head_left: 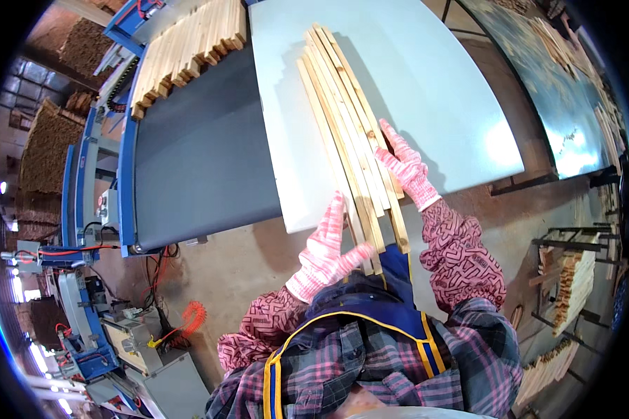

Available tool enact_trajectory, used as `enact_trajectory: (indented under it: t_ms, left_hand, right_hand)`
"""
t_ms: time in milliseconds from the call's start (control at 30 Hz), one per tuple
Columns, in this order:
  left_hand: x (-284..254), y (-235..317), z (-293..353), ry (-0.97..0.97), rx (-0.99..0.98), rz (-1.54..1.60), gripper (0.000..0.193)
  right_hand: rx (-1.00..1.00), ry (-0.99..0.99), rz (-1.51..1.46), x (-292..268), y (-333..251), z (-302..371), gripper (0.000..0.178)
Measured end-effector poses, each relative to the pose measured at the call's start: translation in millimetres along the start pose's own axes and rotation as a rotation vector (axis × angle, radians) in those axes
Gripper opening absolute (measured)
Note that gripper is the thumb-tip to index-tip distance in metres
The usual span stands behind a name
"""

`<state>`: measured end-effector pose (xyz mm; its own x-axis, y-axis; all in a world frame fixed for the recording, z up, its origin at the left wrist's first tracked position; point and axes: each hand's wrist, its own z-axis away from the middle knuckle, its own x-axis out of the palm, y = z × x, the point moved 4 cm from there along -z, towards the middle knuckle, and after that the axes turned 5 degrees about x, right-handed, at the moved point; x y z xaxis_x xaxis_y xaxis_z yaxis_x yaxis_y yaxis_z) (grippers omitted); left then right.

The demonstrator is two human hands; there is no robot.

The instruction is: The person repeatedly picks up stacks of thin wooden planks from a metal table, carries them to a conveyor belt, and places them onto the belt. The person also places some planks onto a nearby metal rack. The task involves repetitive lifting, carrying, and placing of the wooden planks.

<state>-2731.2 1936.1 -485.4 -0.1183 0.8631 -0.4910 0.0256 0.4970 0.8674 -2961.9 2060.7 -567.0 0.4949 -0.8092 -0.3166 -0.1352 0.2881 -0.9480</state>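
A loose bundle of long, pale wooden strips (346, 119) lies lengthwise on a light grey sheet-topped table (440, 91). Its near ends are uneven and stick out past the table's front edge toward my apron. My left hand (328, 253), in a pink and white knit glove, is at the bundle's left side near those ends, fingers stretched and thumb apart. On the opposite side, farther up, my right hand (407, 167) in a matching glove rests against the strips with its fingers spread. Neither hand wraps round a strip.
Left of the table runs a dark conveyor belt (203, 153) in a blue frame, with a row of wooden strips (189, 49) at its far end. A second sheet-topped table (552, 91) stands to the right. Racks of wood (573, 286) and a coiled orange hose (192, 320) are nearby.
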Motion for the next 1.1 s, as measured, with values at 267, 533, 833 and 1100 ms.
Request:
enact_trajectory:
  t_ms: [267, 533, 833, 1100]
  left_hand:
    - [72, -21, 46, 0.341, 0.518, -0.454, 0.141]
    - [23, -47, -43, 0.245, 0.404, -0.292, 0.137]
    - [37, -79, -67, 0.258, 0.011, 0.623, 0.109]
    - [12, -66, -24, 0.201, 0.018, 0.424, 0.101]
  right_hand:
    - [-0.045, 0.080, -0.106, -17, 5, 1, 0.066]
    - [0.088, 0.106, -0.422, -16, -1, 9, 0.061]
    - [0.102, -0.064, -0.268, 17, -34, -1, 0.081]
    - [0.148, -0.248, -0.084, 5, -38, 54, 0.075]
